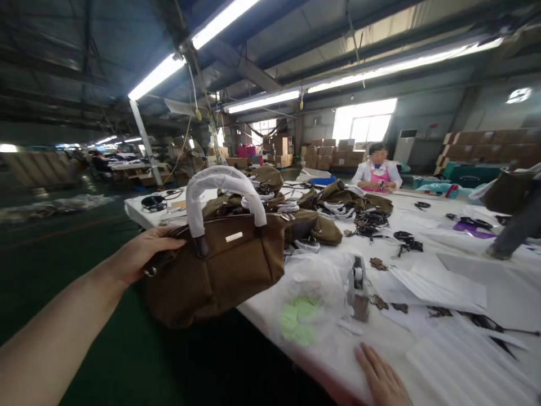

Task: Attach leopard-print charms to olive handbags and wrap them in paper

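Observation:
My left hand [146, 252] grips the left end of a brown handbag [236, 265], thumb on its top edge by the zip. The bag hangs just off the table's near edge, tilted up to the right. White wrapping covers its two raised handles [224, 177], and a small pale metal plate [234, 237] sits on its front. My right hand [380, 375] rests on the white table [329, 355], fingers stretched out, holding nothing. Ahead of it lie a clear plastic bag [296, 282] with light green pieces [301, 320] inside and a tape dispenser [359, 290].
More brown handbags [325, 223] are heaped beyond, among black straps [367, 223]. White sheets [439, 287] and small brown charms [378, 263] lie at right. Across the table sits a person in a pink apron [379, 179]. A grey sleeve [515, 220] reaches in at right.

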Available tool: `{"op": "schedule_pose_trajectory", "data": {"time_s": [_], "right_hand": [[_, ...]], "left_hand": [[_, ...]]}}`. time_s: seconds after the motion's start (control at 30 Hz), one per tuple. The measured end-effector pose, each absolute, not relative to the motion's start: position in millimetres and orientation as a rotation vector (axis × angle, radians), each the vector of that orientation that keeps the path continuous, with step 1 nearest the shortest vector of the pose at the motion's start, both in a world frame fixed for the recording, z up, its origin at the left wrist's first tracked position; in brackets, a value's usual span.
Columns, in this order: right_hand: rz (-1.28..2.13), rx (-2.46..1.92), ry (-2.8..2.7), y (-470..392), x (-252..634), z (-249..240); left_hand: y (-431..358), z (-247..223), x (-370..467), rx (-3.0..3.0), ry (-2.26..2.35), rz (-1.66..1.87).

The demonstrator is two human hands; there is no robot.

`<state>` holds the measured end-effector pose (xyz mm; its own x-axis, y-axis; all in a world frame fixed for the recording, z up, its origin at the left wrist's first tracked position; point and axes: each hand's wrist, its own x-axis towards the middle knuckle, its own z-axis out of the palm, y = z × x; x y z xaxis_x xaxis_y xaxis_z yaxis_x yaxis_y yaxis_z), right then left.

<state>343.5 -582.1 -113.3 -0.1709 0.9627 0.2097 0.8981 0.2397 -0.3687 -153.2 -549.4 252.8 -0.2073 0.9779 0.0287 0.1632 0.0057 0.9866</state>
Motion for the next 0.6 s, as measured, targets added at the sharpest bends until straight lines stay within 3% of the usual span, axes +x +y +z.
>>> {"op": "schedule_pose_trajectory", "data": {"time_s": [0.1, 0.23, 0.4, 0.47, 0.6], "right_hand": [[0.323, -1.69, -2.005, -602, 331, -74], [0.738, -1.495, -1.796, -632, 312, -20], [1.269, -1.127, -1.596, -660, 299, -2], [1.306, -1.137, -1.64, -667, 294, -8], [0.999, -1.43, -1.838, -674, 284, -25]], "left_hand": [[-596, 218, -140, 1.147, 1.466, 1.151], [-639, 155, -116, 1.071, 1.406, 0.951], [-656, 95, -92, 1.063, 1.229, 0.6], [-654, 75, -82, 1.089, 1.138, 0.496], [-650, 43, -66, 1.163, 1.087, 0.439]]}}
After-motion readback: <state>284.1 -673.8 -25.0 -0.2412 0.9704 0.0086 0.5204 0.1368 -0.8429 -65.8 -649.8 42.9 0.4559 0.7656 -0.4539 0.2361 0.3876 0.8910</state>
